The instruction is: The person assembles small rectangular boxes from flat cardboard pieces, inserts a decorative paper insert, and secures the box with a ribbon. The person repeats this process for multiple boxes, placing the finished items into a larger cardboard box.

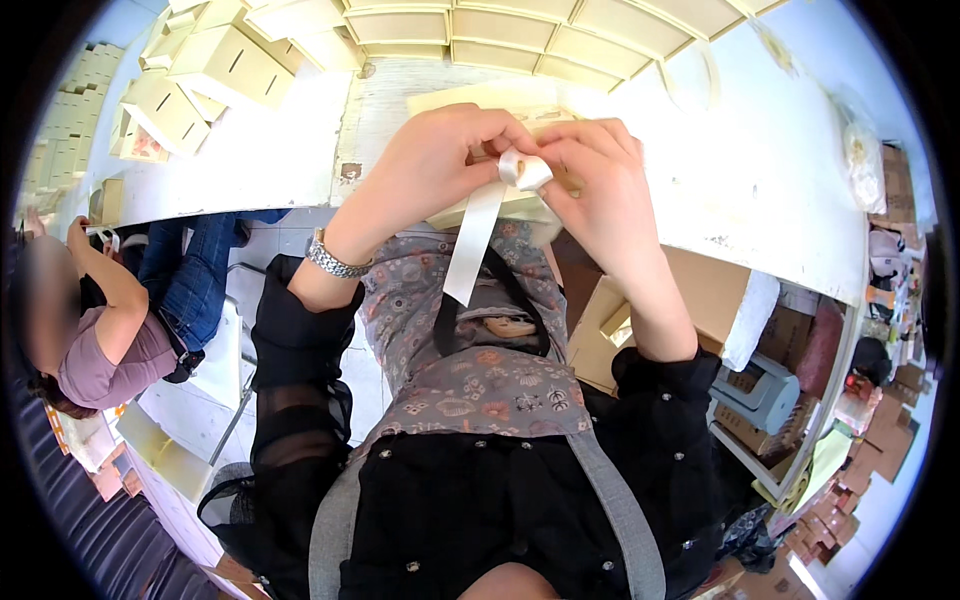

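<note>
My left hand (435,165) and my right hand (600,190) meet at the near edge of a white table (270,160), both pinching a cream satin ribbon (478,225). The ribbon loops between my fingertips and one flat tail hangs down toward my lap. Under my hands lies a pale cream flat box (500,100), partly hidden by them. A metal watch sits on my left wrist.
Rows of cream boxes (520,35) line the table's far side, with more stacked at the far left (200,80). Another person (100,320) sits at my left. Brown cartons (700,290) and clutter fill the floor at right.
</note>
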Tool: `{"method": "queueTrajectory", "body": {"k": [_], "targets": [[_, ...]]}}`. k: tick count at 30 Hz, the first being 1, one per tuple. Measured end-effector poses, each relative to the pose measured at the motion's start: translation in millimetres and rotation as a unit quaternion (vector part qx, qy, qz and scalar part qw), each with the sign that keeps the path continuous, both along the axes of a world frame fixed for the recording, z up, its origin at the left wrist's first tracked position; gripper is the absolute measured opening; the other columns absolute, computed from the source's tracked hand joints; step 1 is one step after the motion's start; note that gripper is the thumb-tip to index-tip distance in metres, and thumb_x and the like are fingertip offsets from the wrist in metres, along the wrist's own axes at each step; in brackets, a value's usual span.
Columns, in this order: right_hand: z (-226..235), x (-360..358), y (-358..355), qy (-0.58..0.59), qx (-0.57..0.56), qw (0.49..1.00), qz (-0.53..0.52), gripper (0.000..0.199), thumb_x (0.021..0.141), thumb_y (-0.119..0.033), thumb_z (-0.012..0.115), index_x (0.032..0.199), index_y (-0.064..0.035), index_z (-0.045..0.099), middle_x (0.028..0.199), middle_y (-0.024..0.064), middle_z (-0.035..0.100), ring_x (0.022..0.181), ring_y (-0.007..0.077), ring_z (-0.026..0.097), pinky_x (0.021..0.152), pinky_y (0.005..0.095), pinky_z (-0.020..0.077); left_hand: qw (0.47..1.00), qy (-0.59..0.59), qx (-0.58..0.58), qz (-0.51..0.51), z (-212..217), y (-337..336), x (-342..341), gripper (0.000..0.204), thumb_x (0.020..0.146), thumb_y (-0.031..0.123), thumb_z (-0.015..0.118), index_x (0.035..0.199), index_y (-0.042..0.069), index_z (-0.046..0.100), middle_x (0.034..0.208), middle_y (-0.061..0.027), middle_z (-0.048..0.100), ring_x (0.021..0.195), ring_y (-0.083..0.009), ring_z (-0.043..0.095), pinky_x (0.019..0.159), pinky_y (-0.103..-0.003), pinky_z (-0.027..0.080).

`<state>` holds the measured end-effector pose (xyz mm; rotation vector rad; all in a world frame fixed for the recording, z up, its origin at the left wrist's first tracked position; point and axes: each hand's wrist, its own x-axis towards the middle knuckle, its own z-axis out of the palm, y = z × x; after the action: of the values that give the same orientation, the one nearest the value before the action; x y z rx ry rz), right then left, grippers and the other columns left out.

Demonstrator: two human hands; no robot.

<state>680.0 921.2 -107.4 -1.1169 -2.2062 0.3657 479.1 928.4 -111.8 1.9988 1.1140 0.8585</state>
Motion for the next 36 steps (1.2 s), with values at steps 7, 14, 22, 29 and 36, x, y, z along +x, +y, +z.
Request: {"method": "queueTrajectory", "body": {"k": [7, 14, 22, 29, 36], "targets": [[-2, -4, 22, 0.134, -0.207, 0.963, 0.108, 0.022, 0.07, 0.004, 0.066, 0.09, -0.0039, 0.063, 0.089, 0.0103, 0.062, 0.083, 0.0286, 0.06, 0.074, 0.0348, 0.0498, 1.0, 0.006, -0.001, 0.006, 2, -2, -7, 0.051, 0.076, 0.003, 0.071, 0.12, 0.011, 0.046, 0.08, -0.0021, 0.068, 0.061, -0.0129, 0.064, 0.056, -0.023, 0.049], [-9, -8, 20, 0.061, -0.044, 0.992, 0.098, 0.022, 0.067, 0.002, 0.067, 0.087, -0.0049, 0.06, 0.082, 0.0085, 0.06, 0.077, 0.0294, 0.06, 0.067, 0.0358, 0.0481, 0.992, 0.015, 0.086, 0.094, -5, -19, 1, 0.044, 0.076, 0.007, 0.071, 0.115, 0.011, 0.052, 0.08, -0.0008, 0.068, 0.07, -0.0193, 0.066, 0.058, -0.028, 0.05], [-19, -23, 11, 0.01, 0.06, 0.998, -0.016, 0.027, 0.061, -0.001, 0.068, 0.086, -0.0085, 0.059, 0.08, 0.0064, 0.054, 0.072, 0.0267, 0.056, 0.065, 0.0364, 0.0433, 0.969, 0.064, 0.157, 0.181, -9, -32, 9, 0.032, 0.077, 0.013, 0.07, 0.109, 0.011, 0.061, 0.083, 0.0007, 0.065, 0.092, -0.0234, 0.056, 0.087, -0.039, 0.041], [-26, -31, 5, 0.031, 0.129, 0.989, -0.072, 0.025, 0.062, -0.004, 0.071, 0.084, -0.0128, 0.064, 0.075, 0.0047, 0.053, 0.07, 0.0221, 0.055, 0.062, 0.0328, 0.0369, 0.944, 0.112, 0.136, 0.28, -13, -35, 23, 0.017, 0.081, 0.01, 0.067, 0.096, 0.005, 0.07, 0.095, -0.0067, 0.063, 0.101, -0.0277, 0.053, 0.089, -0.036, 0.042], [0, -3, 17, 0.177, -0.214, 0.961, 0.02, 0.029, 0.08, -0.009, 0.067, 0.109, -0.0047, 0.066, 0.088, 0.0038, 0.068, 0.081, 0.0137, 0.061, 0.074, 0.0259, 0.0489, 0.962, -0.067, 0.085, 0.252, -29, -30, 10, 0.01, 0.074, 0.01, 0.073, 0.083, 0.006, 0.07, 0.092, -0.0022, 0.064, 0.096, -0.0252, 0.054, 0.083, -0.034, 0.045]]}}
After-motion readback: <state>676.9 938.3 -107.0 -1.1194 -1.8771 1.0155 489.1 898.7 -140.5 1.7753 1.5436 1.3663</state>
